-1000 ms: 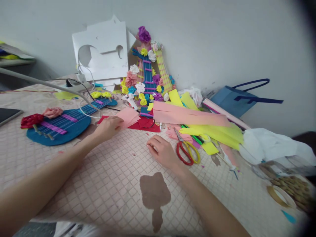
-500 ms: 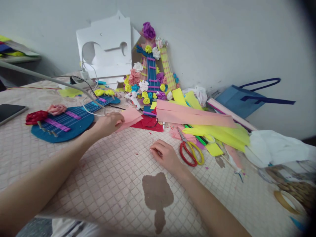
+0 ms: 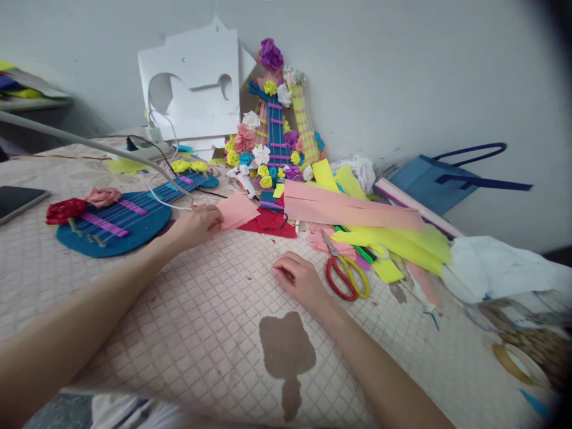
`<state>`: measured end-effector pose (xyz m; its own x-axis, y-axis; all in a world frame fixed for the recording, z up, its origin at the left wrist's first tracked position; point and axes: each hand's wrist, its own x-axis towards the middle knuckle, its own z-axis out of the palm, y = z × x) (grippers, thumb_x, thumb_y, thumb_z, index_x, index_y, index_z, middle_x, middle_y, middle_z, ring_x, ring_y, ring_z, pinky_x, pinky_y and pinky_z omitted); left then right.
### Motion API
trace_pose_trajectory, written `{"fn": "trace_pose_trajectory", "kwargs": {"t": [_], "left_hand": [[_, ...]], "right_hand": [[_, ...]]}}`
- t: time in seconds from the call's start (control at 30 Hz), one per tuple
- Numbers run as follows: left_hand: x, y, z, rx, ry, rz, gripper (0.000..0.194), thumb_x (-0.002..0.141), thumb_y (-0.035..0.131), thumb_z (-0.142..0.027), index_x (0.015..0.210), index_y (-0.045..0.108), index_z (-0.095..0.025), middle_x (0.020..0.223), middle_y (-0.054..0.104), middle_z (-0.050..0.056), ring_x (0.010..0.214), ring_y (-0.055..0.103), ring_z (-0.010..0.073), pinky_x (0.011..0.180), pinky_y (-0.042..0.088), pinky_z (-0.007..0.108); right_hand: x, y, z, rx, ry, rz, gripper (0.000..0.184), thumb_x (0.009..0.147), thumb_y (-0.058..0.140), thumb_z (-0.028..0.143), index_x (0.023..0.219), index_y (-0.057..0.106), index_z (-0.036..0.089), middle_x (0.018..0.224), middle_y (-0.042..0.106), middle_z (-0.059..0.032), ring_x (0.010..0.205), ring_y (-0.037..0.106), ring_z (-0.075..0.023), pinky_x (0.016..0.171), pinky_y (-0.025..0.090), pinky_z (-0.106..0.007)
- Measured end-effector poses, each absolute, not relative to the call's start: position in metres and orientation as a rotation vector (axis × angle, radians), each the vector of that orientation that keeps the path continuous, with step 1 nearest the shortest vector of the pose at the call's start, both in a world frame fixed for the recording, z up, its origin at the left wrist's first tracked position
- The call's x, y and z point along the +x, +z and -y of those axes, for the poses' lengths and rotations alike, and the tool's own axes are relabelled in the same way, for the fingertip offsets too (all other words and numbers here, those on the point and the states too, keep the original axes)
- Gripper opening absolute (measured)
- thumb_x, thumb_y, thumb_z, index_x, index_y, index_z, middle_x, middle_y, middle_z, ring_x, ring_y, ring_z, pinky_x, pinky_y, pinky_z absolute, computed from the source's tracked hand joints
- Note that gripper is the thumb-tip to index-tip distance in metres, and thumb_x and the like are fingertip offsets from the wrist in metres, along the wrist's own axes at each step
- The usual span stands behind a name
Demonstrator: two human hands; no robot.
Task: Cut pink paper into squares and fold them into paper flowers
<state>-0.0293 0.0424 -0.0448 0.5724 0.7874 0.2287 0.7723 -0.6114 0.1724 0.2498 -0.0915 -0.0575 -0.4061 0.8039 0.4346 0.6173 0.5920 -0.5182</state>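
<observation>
My left hand (image 3: pixel 199 224) is at the left edge of a small stack of pink crepe paper squares (image 3: pixel 239 211), its fingers pinched together on the paper's edge. The fingertips are partly hidden. My right hand (image 3: pixel 298 275) rests on the quilted tablecloth, fingers loosely curled, with nothing visible in them. Just right of it lie scissors (image 3: pixel 343 275) with one red and one yellow handle. Beyond the left hand is a blue toy guitar (image 3: pixel 114 223) with purple bars, strings and paper flowers. Red felt (image 3: pixel 271 225) lies beside the pink squares.
A white glue gun (image 3: pixel 242 179) stands behind the pink squares. Long pink paper strips (image 3: pixel 348 205) and yellow paper (image 3: pixel 402 244) lie to the right. A white cable (image 3: pixel 93 143) crosses at left. Decorated guitars (image 3: pixel 276 131) lean on the wall; a tape roll (image 3: pixel 518 363) is at far right.
My left hand has shifted slightly left and down at the pink squares' edge, and more of the squares shows. My right hand stays in place.
</observation>
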Motion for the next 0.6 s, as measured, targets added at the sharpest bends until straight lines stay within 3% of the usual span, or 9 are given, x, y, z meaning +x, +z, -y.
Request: {"fn": "trace_pose_trajectory", "kwargs": {"t": [0.23,0.47,0.6], "left_hand": [[-0.01,-0.037,-0.019,2.605,0.519,-1.557,0.021,0.08,0.045,-0.025,0.087,0.063,-0.017,0.089,0.068,0.006,0.076,0.061,0.0192,0.063,0.042,0.026],[0.025,-0.038,0.02,2.541,0.556,-1.117,0.013,0.077,0.051,-0.021,0.078,0.063,-0.016,0.074,0.067,0.003,0.065,0.057,0.0141,0.06,0.04,0.023],[0.031,-0.04,0.029,2.454,0.523,-0.957,0.008,0.075,0.055,-0.018,0.078,0.062,-0.015,0.075,0.065,0.002,0.067,0.056,0.0134,0.061,0.041,0.022]], "right_hand": [[0.251,-0.054,0.093,-1.118,0.37,2.168,0.012,0.086,0.048,0.013,0.084,0.058,0.02,0.082,0.059,-0.0033,0.074,0.056,-0.0141,0.067,0.045,-0.026],[0.25,-0.06,0.092,-1.153,0.37,2.113,0.011,0.086,0.049,0.014,0.086,0.057,0.021,0.085,0.058,-0.0033,0.075,0.056,-0.0141,0.066,0.045,-0.025],[0.249,-0.059,0.091,-1.228,0.381,2.081,0.014,0.083,0.053,0.012,0.093,0.055,0.021,0.092,0.057,-0.0037,0.074,0.055,-0.0135,0.066,0.046,-0.026]]}}
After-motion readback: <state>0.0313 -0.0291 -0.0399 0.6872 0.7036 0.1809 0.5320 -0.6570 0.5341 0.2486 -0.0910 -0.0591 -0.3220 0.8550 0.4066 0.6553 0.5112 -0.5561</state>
